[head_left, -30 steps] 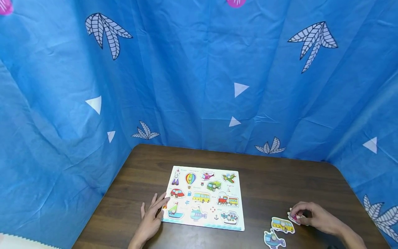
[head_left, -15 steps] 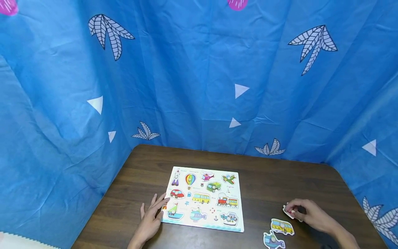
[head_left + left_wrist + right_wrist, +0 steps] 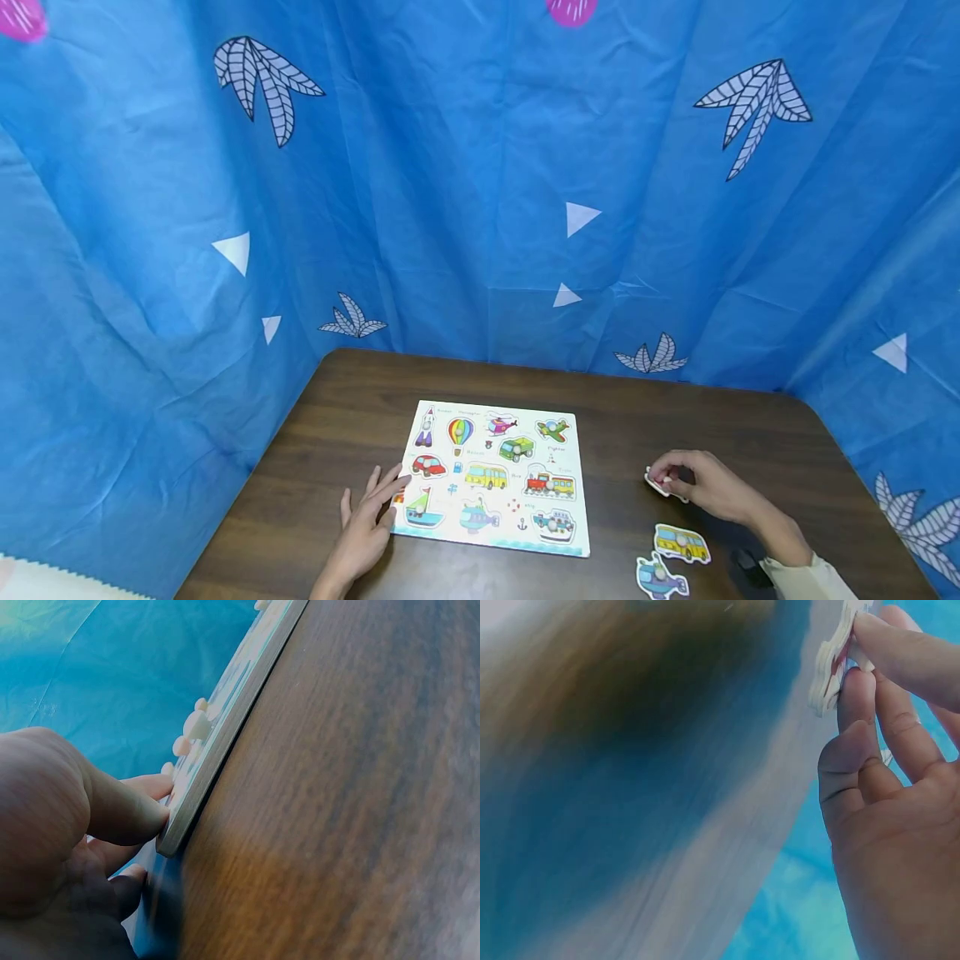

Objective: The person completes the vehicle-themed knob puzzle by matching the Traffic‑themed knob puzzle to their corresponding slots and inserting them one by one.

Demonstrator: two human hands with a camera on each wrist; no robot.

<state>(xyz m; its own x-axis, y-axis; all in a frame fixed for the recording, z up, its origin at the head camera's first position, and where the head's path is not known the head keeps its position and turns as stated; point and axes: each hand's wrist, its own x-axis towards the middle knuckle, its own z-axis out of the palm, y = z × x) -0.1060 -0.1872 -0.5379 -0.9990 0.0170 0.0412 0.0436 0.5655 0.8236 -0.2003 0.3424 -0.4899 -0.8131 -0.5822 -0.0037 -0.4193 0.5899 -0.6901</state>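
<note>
My right hand pinches a small knobbed puzzle piece between thumb and fingers, to the right of the board. In the right wrist view the puzzle piece shows its pale edge and a bit of pink; the hand hides most of its picture. A white puzzle board printed with vehicles lies mid-table. With fingers spread, my left hand rests at the board's left edge. Seen from the left wrist, the thumb touches the side of the board, near its corner.
A yellow bus piece and a blue submarine piece lie at the table's front right, close together. Several knobbed pieces sit in the board. A blue curtain hangs around the brown table.
My right hand has carried the puzzle piece leftward and away from the body, off the spot beside the bus piece. My left hand has stayed at the board.
</note>
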